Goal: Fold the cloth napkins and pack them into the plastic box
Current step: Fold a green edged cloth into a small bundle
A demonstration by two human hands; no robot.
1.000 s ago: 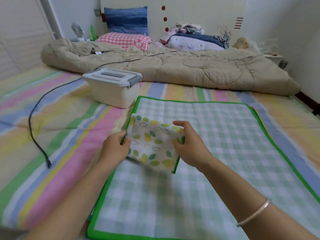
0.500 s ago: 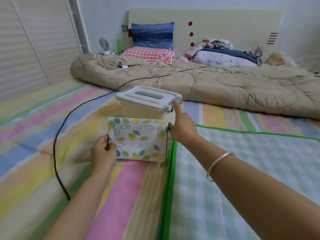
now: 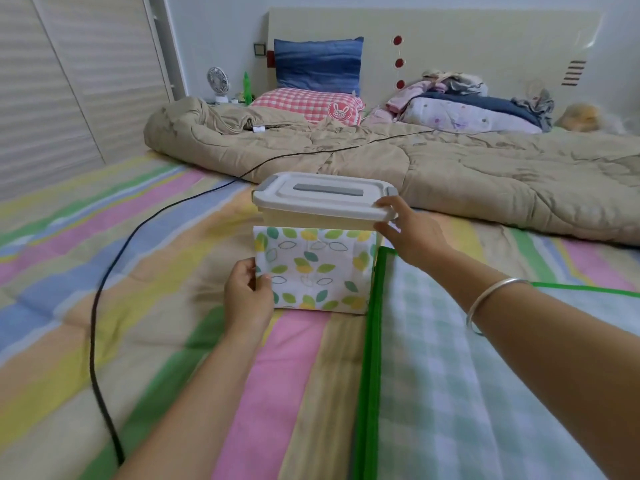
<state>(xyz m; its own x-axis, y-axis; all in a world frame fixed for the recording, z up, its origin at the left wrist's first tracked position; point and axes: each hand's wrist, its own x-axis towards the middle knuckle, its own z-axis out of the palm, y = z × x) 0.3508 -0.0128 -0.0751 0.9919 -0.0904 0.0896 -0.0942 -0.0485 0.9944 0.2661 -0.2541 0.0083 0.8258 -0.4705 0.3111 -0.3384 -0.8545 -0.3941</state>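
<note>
In front of the plastic box (image 3: 313,222), a folded napkin (image 3: 313,271) stands upright, white with green and yellow leaves, and it hides most of the box's near wall. Whether it touches that wall cannot be told. The left hand (image 3: 247,294) pinches the napkin's left edge, with the thumb on the printed face and the fingers behind. The napkin's lower edge sits at or just above the striped bedsheet (image 3: 104,258) on which the box stands.

The box is cream and opaque. Its pale lid (image 3: 322,199) is on, with a grey handle strip (image 3: 327,189) lying flat in the top. Nothing inside the box can be seen. The right hand (image 3: 410,235) grasps the right end of the lid, fingers curled over the top edge and the thumb under the rim. A silver bangle (image 3: 491,296) circles that wrist.

To the right of the box and nearer the camera, a checked cloth (image 3: 457,375) with a bright green border lies flat on the sheet, one corner close to the box's right front corner. To the left of the box, a black cable (image 3: 98,306) runs over the sheet and up onto the beige quilt (image 3: 467,168), which lies bunched across the bed behind the box. Further behind the box, by the headboard (image 3: 467,39), are a pink checked pillow (image 3: 304,103), a blue pillow (image 3: 317,62), a heap of clothes (image 3: 460,102) and a small white fan (image 3: 218,81).
</note>
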